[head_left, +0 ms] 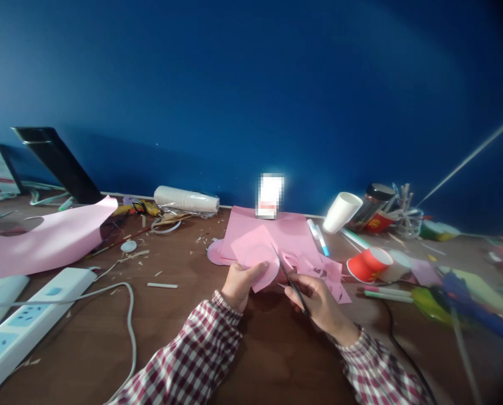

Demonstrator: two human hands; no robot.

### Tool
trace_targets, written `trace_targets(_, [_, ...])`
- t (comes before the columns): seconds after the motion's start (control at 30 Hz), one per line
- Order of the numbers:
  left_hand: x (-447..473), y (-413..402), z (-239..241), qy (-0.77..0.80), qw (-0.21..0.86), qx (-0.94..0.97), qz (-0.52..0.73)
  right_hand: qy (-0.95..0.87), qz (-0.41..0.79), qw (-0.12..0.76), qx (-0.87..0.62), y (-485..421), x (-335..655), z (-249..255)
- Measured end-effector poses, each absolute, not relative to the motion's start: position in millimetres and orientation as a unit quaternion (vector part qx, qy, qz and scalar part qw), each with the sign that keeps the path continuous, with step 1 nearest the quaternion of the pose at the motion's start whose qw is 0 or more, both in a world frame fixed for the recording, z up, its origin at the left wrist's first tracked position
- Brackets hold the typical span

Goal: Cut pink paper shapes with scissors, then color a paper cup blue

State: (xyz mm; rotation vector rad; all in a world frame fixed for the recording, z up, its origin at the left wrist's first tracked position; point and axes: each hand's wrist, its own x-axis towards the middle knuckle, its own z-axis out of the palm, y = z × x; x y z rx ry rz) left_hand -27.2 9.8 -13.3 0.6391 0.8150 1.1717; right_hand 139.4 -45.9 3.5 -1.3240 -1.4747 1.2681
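My left hand [241, 283] is closed on a piece of pink paper [255, 252], pinching its lower edge and holding it up above the brown table. My right hand [317, 297] grips a pair of scissors [288, 277] whose blades point up and left into the pink piece, along a curved line on it. Both sleeves are red-and-white check. Under the hands lie a larger pink sheet [291, 233] and pink offcuts [333, 275].
A white power strip [27, 318] with its cable lies at the left, beside a big pink sheet [44, 239]. A stack of white cups [186, 199] rests by the blue wall. Red and white cups [367, 264], markers [321, 237], a jar [372, 205] and clutter fill the right.
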Motion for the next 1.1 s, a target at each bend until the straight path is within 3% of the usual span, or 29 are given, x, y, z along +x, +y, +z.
trace_targets(0.27, [-27.8, 4.7, -8.6, 0.288, 0.744, 0.275, 0.536, -0.52, 0.524, 0.425, -0.523, -44.2, 129.1, -5.2])
trace_targets(0.47, [-17.8, -9.6, -4.6, 0.239, 0.707, 0.458, 0.483, -0.482, 0.518, 0.489, -0.51, -46.2, 116.9, -5.5])
trace_targets(0.67, [-5.9, -15.7, -16.1, 0.339, 0.602, 0.467, 0.552, -0.437, 0.537, 0.538, -0.481, -47.0, 104.8, -12.8])
trace_targets(1.1, [-6.2, -13.6, -19.6, 0.415, 0.645, 0.372, 0.523, -0.446, 0.527, 0.526, -0.497, -47.4, 95.9, -17.9])
